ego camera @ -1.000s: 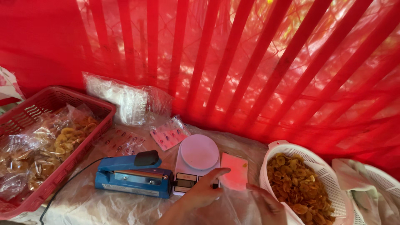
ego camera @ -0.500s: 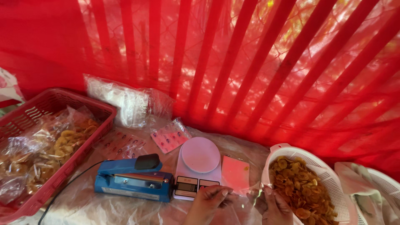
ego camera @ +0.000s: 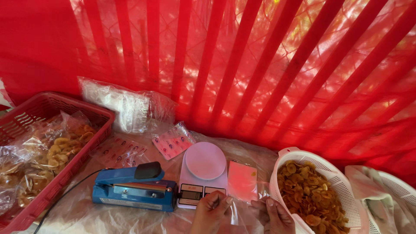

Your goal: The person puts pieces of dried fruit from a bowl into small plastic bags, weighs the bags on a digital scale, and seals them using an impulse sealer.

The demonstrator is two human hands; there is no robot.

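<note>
Both hands, left hand and right hand, pinch a clear plastic bag (fingers curled shut) just before the white scale, with the chip colander close right.

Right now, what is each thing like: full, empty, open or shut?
Clear bag: held by left hand and right hand.
Colander: full of chips.
Scale: platform bare.
Blue sealer: arm down.
Red basket: holds filled bags.

Red basket w/ chip bags, blue sealer.
</note>
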